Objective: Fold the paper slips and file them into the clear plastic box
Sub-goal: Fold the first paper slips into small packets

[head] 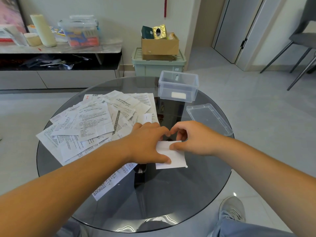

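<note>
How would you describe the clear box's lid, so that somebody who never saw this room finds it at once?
Find the round dark glass table. On its right side, nearer the person than the open clear plastic box, the lid lies flat by the rim. It is the only shallow transparent tray there: the box is deep, and the paper slips are white and printed.

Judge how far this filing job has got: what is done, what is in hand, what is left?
Done: the clear box stands open, its lid beside it; a white piece inside may be a filed slip or a label. In hand: the left hand presses and the right hand pinches one white slip on the glass table. Left: the pile of unfolded slips.
</note>
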`<state>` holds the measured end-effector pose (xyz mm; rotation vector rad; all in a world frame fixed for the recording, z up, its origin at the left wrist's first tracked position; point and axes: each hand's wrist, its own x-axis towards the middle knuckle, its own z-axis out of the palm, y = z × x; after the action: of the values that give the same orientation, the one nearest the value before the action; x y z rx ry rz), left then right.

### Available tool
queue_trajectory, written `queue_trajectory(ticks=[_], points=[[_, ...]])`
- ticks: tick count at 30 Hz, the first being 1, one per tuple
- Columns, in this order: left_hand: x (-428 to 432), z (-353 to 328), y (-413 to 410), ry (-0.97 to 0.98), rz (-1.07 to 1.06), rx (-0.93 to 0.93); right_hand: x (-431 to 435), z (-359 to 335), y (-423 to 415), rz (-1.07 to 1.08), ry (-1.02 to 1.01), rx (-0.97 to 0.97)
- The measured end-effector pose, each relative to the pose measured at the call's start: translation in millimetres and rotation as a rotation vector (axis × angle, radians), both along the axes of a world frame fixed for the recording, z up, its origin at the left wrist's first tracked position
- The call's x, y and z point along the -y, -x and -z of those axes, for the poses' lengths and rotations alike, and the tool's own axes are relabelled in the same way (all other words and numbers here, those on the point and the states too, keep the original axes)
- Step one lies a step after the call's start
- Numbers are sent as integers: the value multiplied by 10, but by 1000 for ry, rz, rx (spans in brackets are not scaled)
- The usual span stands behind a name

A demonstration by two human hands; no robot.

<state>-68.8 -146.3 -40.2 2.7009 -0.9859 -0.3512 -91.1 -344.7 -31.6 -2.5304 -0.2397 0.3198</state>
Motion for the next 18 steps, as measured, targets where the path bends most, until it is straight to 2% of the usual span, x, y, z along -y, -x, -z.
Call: queue_trajectory(ticks=[4,9,13,18], points=[[17,-28,-20,-12,30,13,8,-30,3,-30,-105,-75],[-25,-9,-2,72,52,49,81,-24,78,-44,-143,-51],[-66,-17,31,257,-11,-69,96,0,130,-10,-235,-25],[-103,-25,41,358,-133,-206,88,50,186,95,-338,30]])
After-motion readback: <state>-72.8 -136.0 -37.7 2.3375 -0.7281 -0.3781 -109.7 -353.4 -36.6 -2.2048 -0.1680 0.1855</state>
